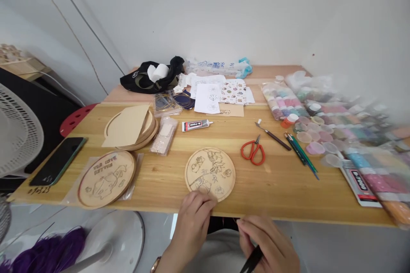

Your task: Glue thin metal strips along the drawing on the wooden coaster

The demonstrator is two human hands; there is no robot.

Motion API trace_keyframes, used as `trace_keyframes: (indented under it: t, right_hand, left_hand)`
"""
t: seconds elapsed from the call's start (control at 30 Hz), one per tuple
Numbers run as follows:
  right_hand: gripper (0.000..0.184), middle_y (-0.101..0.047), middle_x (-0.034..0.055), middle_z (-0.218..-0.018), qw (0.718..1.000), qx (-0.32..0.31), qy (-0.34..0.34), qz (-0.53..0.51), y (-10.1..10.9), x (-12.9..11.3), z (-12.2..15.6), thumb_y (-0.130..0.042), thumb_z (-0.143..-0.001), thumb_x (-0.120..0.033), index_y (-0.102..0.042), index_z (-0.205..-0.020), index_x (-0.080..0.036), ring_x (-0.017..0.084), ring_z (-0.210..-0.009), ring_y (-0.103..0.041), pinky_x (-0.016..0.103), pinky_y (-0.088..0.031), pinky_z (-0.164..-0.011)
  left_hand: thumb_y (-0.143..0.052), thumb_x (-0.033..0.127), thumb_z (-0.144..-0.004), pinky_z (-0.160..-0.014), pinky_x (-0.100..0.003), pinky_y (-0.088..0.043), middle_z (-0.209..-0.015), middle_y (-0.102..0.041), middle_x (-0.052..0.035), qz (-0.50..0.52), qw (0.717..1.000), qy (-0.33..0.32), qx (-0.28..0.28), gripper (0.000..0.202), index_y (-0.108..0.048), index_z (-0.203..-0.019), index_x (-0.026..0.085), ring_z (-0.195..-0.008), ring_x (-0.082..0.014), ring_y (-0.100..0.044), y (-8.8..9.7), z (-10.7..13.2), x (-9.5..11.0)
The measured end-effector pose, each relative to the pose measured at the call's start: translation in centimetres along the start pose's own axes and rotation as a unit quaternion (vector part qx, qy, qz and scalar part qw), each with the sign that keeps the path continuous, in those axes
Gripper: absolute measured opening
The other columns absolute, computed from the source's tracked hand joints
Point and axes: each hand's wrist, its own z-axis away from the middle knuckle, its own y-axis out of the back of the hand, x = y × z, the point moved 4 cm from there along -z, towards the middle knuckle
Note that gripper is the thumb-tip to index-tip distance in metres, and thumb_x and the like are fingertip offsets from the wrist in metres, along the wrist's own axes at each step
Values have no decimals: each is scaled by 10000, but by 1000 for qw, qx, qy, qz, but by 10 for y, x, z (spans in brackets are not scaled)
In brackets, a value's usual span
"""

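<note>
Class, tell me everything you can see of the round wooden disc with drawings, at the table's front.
The round wooden disc is pale and thin-looking, with a darker rim and dark outlined drawings of small figures across its face. It lies flat on the wooden table, near the front edge. The left hand overlaps its lower edge.

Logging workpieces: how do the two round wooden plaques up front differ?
The plaque on the plastic bag has lettering above one large drawing; the plaque by the left hand has several small sketches. The first lies on plastic, the second on the tabletop. Both are round pale wood with dark line drawings.
</note>
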Motion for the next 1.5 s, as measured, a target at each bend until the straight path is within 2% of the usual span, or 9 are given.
trace_keyframes:
  t: [0.1,0.2,0.37,0.57,0.8,1.0,1.5]
  right_hand:
    - [244,-701,38,-764,1000,-13,0,-11,-11,-2,3,-522,-818,-10,-615,-990,-155,127,-678,-657,241,-530,-658]
    - [212,-658,30,-698,999,-6,-47,11,-24,8,0,-476,-841,-26,-627,-902,-161,135,-627,-605,253,-486,-604]
    - [172,-641,20,-676,995,-76,-67,19,-40,27,-3,-522,-822,-35,-635,-801,-163,136,-620,-562,247,-430,-586]
    - [178,-666,18,-706,991,-114,-74,12,-45,30,-3,-533,-811,-32,-640,-785,-172,136,-660,-571,237,-419,-620]
    - [184,-672,13,-714,980,-161,-119,17,-53,28,-8,-520,-809,-60,-653,-781,-184,134,-651,-572,237,-398,-598]
    - [192,-637,-2,-663,968,-188,-163,27,-53,25,-11,-515,-769,-45,-643,-770,-188,138,-645,-580,241,-389,-581]
    - [159,-620,3,-661,953,-226,-199,35,-55,21,-12,-490,-785,-76,-594,-745,-189,145,-637,-566,255,-361,-566]
  left_hand:
    - [-466,42,-901,-738,-312,-477,-901,-673,-48,0,1000,2,9,214,-612,-987,173,-850,-184,-560,1,0,3]
    - [-467,54,-904,-742,-317,-475,-929,-682,-49,10,1000,-2,-2,197,-615,-958,172,-869,-186,-556,1,0,8]
    - [-479,43,-890,-778,-329,-471,-1004,-691,-60,30,999,-9,-28,217,-620,-998,168,-917,-189,-556,3,1,15]
    - [-517,38,-870,-847,-362,-454,-997,-692,-72,-4,999,-2,-34,228,-621,-1044,142,-966,-205,-567,12,5,11]
    - [-563,85,-872,-832,-377,-455,-990,-689,-90,-58,997,-13,-46,204,-632,-1059,127,-936,-223,-556,21,-3,3]
    - [-568,127,-889,-879,-376,-450,-1010,-690,-83,-75,994,-46,-71,180,-638,-1055,129,-975,-219,-556,17,-15,4]
    - [-529,156,-919,-912,-441,-445,-1099,-637,-116,-92,983,-77,-139,196,-649,-1073,138,-1056,-258,-503,10,-26,-7]
